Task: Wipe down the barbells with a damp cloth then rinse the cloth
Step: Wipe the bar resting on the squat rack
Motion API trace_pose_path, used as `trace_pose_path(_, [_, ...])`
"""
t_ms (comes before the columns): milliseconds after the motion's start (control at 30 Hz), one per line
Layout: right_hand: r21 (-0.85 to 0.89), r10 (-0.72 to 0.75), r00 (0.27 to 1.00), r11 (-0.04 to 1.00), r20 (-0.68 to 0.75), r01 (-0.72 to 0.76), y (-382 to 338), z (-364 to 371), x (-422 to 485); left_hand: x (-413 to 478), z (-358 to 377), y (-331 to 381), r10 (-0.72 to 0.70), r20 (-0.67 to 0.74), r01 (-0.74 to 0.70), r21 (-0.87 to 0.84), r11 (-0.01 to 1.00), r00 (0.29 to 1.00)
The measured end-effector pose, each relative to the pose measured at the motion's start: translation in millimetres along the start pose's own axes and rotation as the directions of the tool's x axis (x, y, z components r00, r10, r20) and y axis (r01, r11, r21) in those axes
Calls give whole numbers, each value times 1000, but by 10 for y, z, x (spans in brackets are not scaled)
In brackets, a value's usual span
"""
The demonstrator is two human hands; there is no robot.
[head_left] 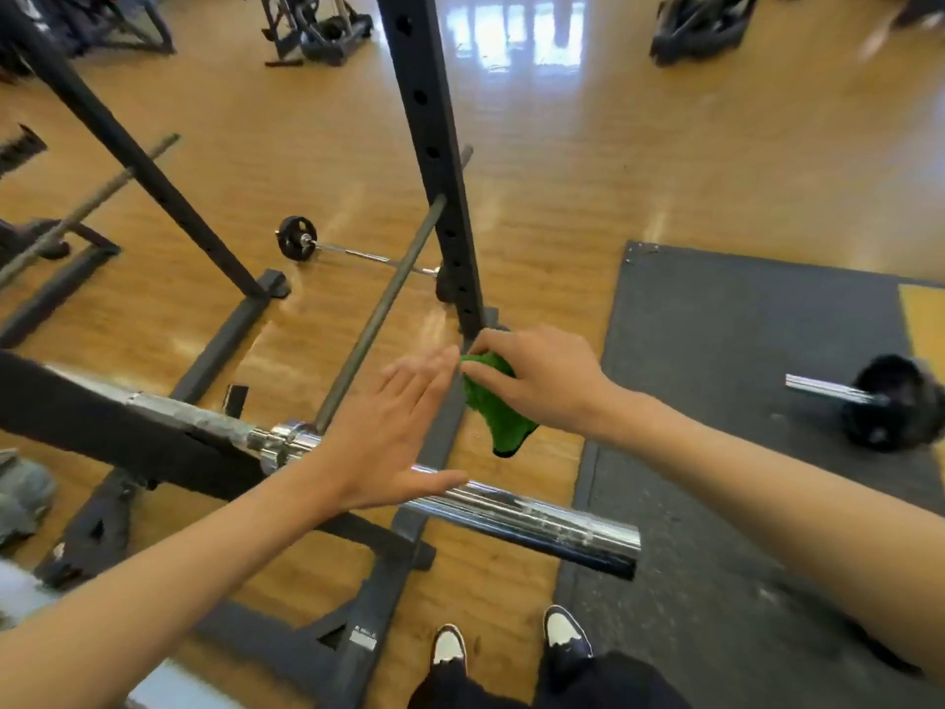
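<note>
Head view: green cloth (493, 411) hangs pinched in right grip (537, 381), near barbell (537, 524).

The right hand (542, 381) hides part of the cloth (498, 417). The weight (890, 406) by the right edge is blurred.

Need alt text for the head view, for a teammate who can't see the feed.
A person's right hand pinches a green cloth just beyond the chrome sleeve of a racked barbell, while the open left hand stretches over that sleeve. A black rack upright rises behind them on a wooden gym floor, with a second barbell lying past it.
</note>
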State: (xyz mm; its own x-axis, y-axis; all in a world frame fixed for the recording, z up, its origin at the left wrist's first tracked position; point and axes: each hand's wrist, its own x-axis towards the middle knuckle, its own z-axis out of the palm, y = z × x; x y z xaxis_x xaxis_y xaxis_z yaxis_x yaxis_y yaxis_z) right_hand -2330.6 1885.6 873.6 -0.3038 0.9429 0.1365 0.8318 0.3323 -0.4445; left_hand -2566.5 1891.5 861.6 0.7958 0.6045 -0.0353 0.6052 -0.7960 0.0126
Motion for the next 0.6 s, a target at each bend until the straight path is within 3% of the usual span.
trace_pose_path(167, [58, 107, 993, 993, -49, -104, -56, -208, -627, -147, 86, -222, 208, 102, -217, 97, 971, 973])
trace_pose_path(333, [189, 227, 962, 962, -149, -197, -163, -61, -1256, -495, 191, -651, 317, 124, -329, 99, 939, 940])
trace_pose_path(467, [202, 314, 916, 942, -250, -268, -296, 275, -1696, -723, 299, -961, 247, 131, -259, 86, 962, 960])
trace_pose_path(600, [88, 308, 896, 951, -318, -296, -297, 602, -2002, -850, 328, -1205, 194, 149, -211, 104, 972, 970])
